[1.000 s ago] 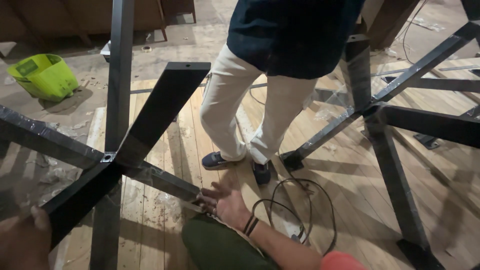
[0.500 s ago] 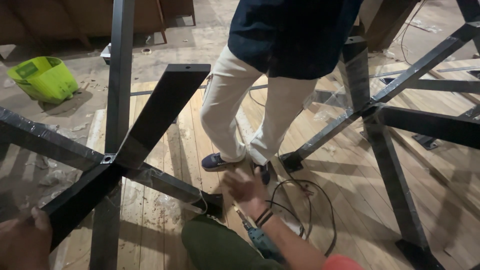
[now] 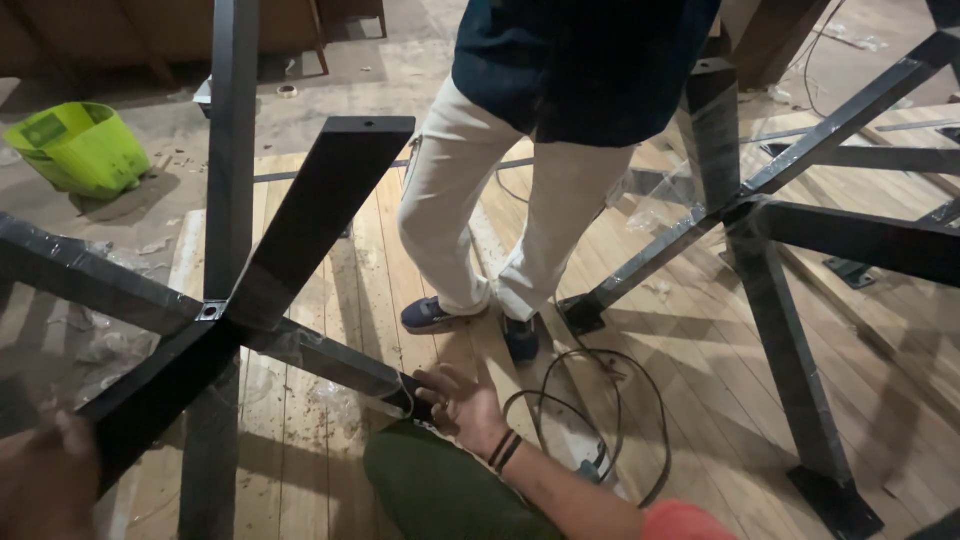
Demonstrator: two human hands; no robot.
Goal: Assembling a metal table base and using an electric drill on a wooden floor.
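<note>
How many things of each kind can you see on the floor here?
Black metal frames: 2, one near the hands and one further right
Green bucket: 1
Black cable: 1
Dark shoes: 2, one beside the other
Total: 6

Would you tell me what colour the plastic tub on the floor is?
Lime green plastic tub, seen best in the head view, upper left.

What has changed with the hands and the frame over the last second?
The right hand lifted off the lower end of the black metal frame half a second ago, and is now back at that end. The left hand stays on the near bar. The standing person and cable are unmoved.
</note>
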